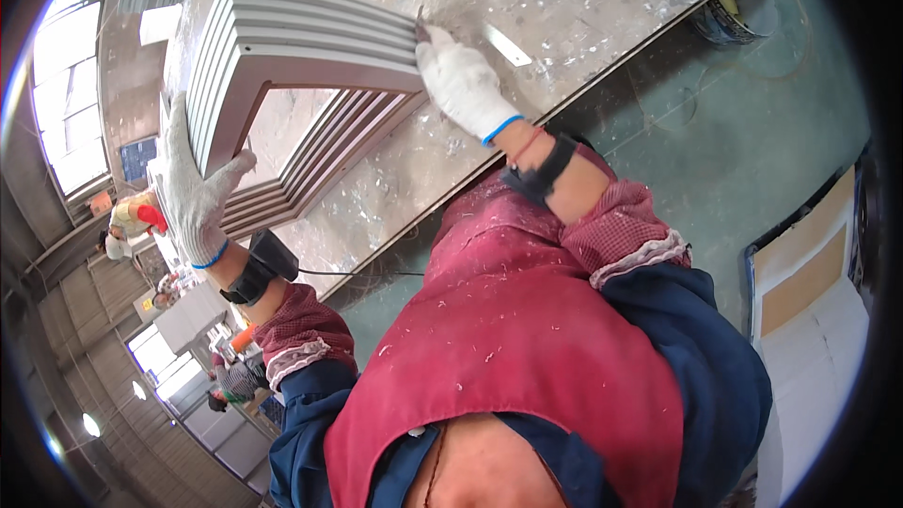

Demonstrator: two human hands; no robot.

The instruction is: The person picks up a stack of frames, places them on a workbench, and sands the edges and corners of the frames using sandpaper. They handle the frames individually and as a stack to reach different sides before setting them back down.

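A stack of several pale grey rectangular frames (324, 33) stands tilted on the workbench, its layered edges showing as parallel ridges around an open middle. My left hand (193, 179), in a white knitted glove with a blue cuff, grips the left side of the stack. Its thumb lies over the inner edge, and its fingers run along the outer face. At the far right corner, my right hand (463, 80), gloved the same way, closes on the stack. A dark pointed tip shows beside its fingers; I cannot tell whether it is soiled glove or a small object.
The workbench (555, 14) is spotted with paint, and a thin white strip (508, 45) lies on it right of my right hand. A bucket (734, 19) stands on the floor beyond the bench edge. Cardboard sheets (804, 282) lean at the right. Other people work far left.
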